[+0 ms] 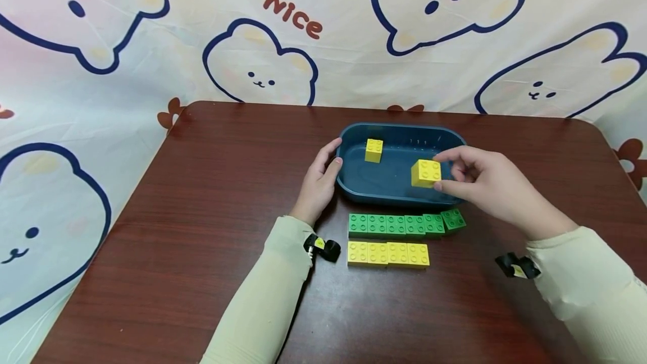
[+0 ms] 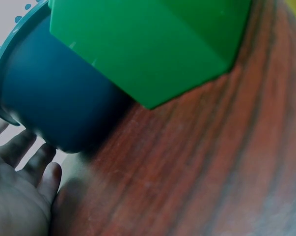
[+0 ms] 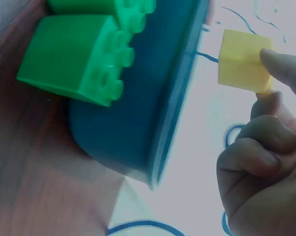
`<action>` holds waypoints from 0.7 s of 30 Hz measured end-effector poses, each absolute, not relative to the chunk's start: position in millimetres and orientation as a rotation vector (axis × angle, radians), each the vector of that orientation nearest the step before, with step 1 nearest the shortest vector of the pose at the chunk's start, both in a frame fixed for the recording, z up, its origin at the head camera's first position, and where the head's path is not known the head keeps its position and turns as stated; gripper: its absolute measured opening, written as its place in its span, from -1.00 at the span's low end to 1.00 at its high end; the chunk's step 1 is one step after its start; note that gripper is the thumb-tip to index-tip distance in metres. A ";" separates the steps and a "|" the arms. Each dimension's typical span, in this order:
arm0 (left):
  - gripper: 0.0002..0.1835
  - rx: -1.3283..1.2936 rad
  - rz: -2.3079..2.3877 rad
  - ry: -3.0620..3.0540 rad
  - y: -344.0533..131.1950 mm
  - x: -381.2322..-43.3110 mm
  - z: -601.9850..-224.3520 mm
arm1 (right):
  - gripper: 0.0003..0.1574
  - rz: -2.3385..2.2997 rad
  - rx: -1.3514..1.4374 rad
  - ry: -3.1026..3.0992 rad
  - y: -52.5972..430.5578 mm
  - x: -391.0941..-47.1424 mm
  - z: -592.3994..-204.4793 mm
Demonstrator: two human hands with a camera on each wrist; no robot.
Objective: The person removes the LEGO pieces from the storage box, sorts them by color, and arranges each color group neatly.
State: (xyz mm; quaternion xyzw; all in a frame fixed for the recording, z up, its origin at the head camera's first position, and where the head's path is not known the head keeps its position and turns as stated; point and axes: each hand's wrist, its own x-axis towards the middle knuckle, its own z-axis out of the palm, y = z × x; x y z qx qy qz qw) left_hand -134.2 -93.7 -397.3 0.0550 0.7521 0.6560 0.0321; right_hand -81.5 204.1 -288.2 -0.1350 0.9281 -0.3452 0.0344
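In the head view, my right hand (image 1: 487,184) pinches a yellow building block (image 1: 426,173) between thumb and forefinger. It hangs above the right part of a dark blue tray (image 1: 399,199). The right wrist view shows this yellow block (image 3: 243,61) higher than the rim, my other fingers curled below it. Another yellow block (image 1: 373,151) stands inside the tray, toward its left back. Against the tray's left end rests my left hand (image 1: 317,181), its fingers fairly straight along the outer wall; the left wrist view shows the fingers (image 2: 35,162) touching that wall.
A row of green blocks (image 1: 386,225) lies just in front of the tray, its rightmost block turned askew. Nearer me is a shorter row of yellow blocks (image 1: 387,254). All stand on a dark brown table (image 1: 217,229), with a printed cloth (image 1: 349,72) behind.
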 end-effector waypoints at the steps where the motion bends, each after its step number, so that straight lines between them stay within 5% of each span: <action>1: -0.54 0.170 2.020 2.316 -93.8 -134.2 -397.3 | -0.51 -1.075 -0.412 2.868 206.5 -77.3 -287.4; 21: -0.53 0.144 2.026 2.287 -93.5 -134.7 -396.6 | -0.49 -1.204 -0.361 2.858 222.4 -7.6 -312.3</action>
